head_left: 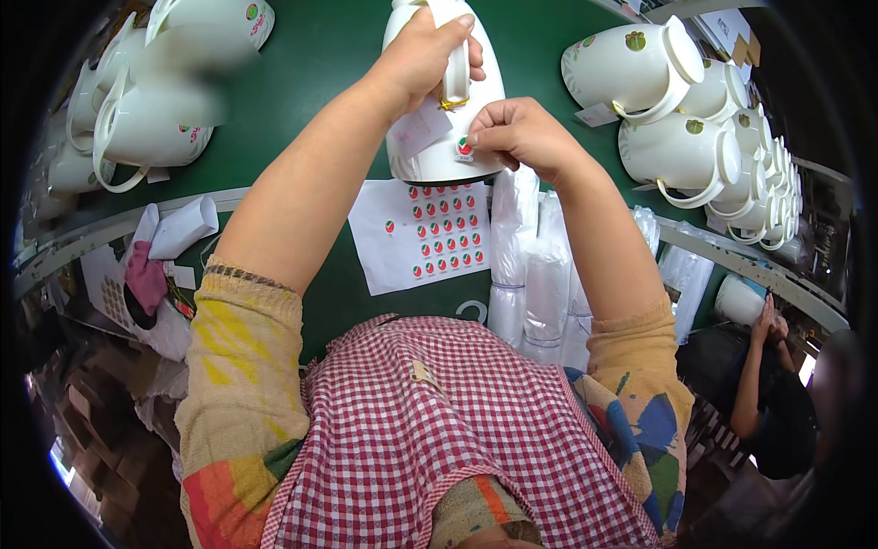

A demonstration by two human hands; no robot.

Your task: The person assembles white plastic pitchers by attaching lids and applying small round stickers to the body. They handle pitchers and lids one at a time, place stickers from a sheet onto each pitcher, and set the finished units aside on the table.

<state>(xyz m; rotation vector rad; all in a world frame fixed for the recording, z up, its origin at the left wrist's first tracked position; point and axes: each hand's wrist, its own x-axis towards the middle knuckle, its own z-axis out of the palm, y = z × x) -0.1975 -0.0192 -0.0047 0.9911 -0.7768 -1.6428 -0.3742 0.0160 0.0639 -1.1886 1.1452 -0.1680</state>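
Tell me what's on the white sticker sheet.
Rows of round red-and-green stickers, plus one apart at left. The white jug in the left hand hides some of the sheet along its upper edge; anything there can't be seen.

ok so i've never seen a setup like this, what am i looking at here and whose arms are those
There's no machine here: those are a person's own bare arms. The single picture comes from a wide fisheye camera on that person's head, looking down, so straight edges bend near the rim.

The left hand grips the handle of a white jug, while the right hand touches a small red and green sticker near its base.

More white jugs lie at both sides of the green surface. Closer to the checked apron are a white sheet with rows of similar stickers and some clear plastic bundles. Another person shows at the right edge.
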